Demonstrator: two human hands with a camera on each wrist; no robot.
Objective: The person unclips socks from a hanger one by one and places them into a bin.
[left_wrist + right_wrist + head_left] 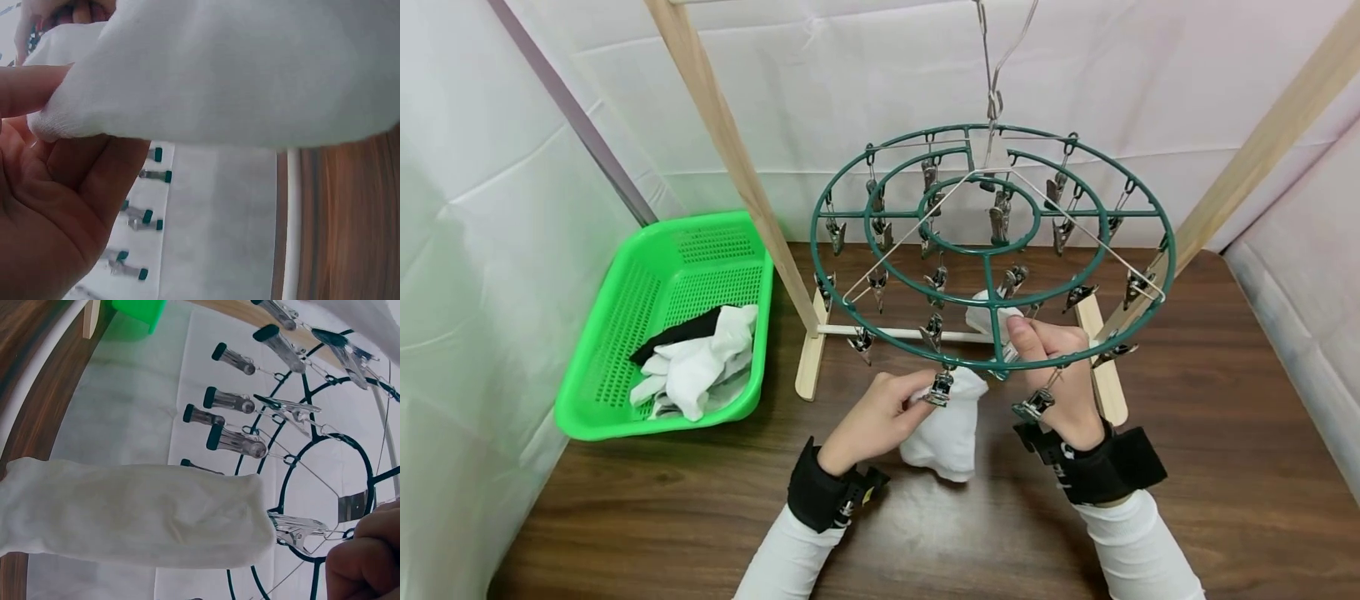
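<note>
Pinching a white sock [946, 429] at lower centre, left hand [880, 417] fingers hold its edge at a clip [942, 387]. Right hand [1060, 367] fingers curl on the green hanger [880, 250] rim. Basket [625, 333] sits far left on tabletop [1225, 467].

Sock [950, 429], frame centre: soft white knit cloth, matt. Round hanger [992, 250]: green-coated wire rings, smooth; clips [240, 442] shiny bare metal with green plastic tips. Rack posts [730, 150]: pale unfinished wood, matt. Basket [625, 333], left: glossy green perforated plastic. Table [1225, 433]: dark wood grain, slight sheen. Backdrop [850, 75]: creased white cloth.
</note>
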